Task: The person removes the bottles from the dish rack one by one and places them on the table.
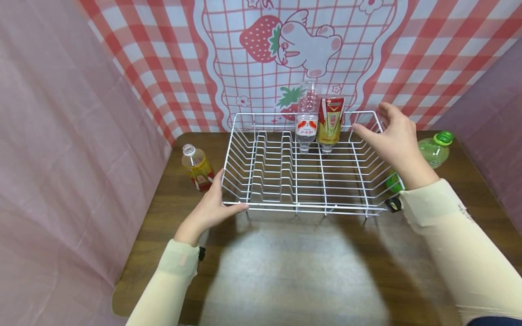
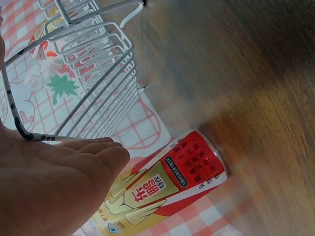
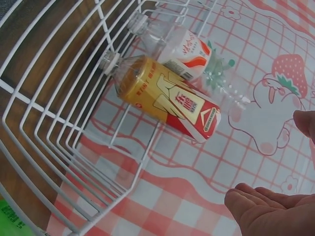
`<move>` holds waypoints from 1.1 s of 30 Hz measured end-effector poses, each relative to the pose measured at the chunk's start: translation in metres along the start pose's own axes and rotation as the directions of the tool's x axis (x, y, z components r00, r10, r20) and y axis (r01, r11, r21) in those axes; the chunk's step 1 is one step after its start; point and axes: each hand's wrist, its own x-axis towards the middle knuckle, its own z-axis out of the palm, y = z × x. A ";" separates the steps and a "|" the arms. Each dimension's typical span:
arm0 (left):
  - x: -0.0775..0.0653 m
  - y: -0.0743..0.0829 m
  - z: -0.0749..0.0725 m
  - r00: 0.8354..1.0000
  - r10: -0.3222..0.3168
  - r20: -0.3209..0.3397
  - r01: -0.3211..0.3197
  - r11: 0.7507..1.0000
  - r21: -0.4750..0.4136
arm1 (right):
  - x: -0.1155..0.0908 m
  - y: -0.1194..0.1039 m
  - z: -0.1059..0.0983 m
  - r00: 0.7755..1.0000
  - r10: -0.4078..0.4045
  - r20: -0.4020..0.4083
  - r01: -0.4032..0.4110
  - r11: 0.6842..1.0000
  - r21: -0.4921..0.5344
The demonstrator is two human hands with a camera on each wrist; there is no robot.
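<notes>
A white wire dish rack (image 1: 310, 208) stands on the wooden table. My left hand (image 1: 208, 210) rests against its front-left corner, thumb along the front rim and fairly straight fingers outside the left side. Over the rack's right side, my right hand (image 1: 393, 140) is spread with nothing in it. Two bottles stand upside down at the rack's back: a clear plastic bottle (image 1: 306, 125) with a white and orange label, and a red-and-yellow labelled bottle (image 1: 330, 120) to its right. Both necks point down in the right wrist view.
Left of the rack, near my left fingers, an uncapped bottle (image 1: 200, 170) with a red-and-yellow label stands upright. A green-capped bottle (image 1: 434, 151) is at the right, partly behind my right wrist. A red-and-white checked cloth (image 1: 159, 50) hangs behind; pink curtains (image 1: 61, 136) flank the table.
</notes>
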 end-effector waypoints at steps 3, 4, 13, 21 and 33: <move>0.000 0.001 0.000 1.000 -0.019 0.017 0.018 0.999 0.027 | 0.002 0.001 0.003 1.000 0.005 0.018 -0.005 1.000 -0.006; 0.000 0.001 0.000 0.999 -0.023 0.022 0.022 0.999 0.038 | 0.003 0.002 0.004 1.000 0.007 0.026 -0.007 1.000 -0.004; 0.000 -0.001 0.002 1.000 0.000 0.017 -0.001 0.999 0.052 | 0.009 0.005 0.010 0.998 0.007 0.062 -0.004 0.999 -0.054; 0.001 -0.001 0.001 1.000 0.002 0.004 -0.003 0.999 0.046 | 0.012 0.000 0.009 0.997 0.016 0.081 -0.014 0.999 -0.034; 0.001 -0.004 0.002 0.999 0.031 -0.020 -0.031 0.999 0.025 | 0.020 -0.007 0.015 0.995 0.019 0.096 -0.014 0.999 -0.053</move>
